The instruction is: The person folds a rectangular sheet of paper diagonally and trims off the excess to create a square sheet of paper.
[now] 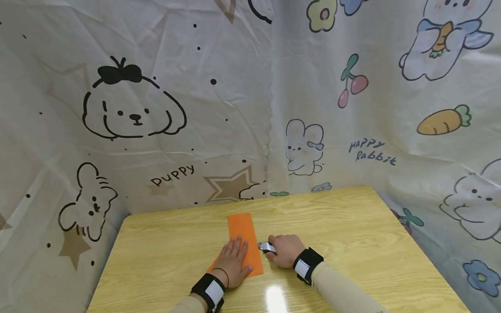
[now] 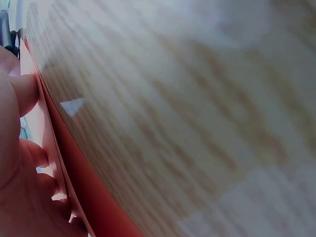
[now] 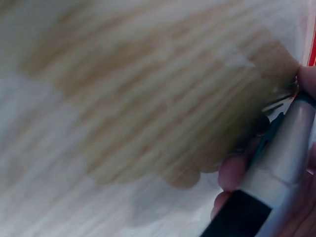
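A strip of orange folded paper [image 1: 241,226] lies lengthwise on the table in the head view. My left hand [image 1: 232,263] rests flat over its lower half with the fingers spread. Seen from the left wrist, two layers of the orange paper [image 2: 81,182] gape apart along the edge beside the fingers. Just right of the strip, my right hand [image 1: 287,251] grips a silver and black utility knife [image 1: 268,247], its front end pointing left toward the paper's right edge. In the right wrist view the fingers wrap round the knife's grey body [image 3: 281,158].
The wooden table [image 1: 332,217] has a glossy top that reflects light near its front. Behind it and along the sides hangs a pale cloth [image 1: 235,108] printed with cartoon animals. Black bands [image 1: 308,266] sit on both wrists.
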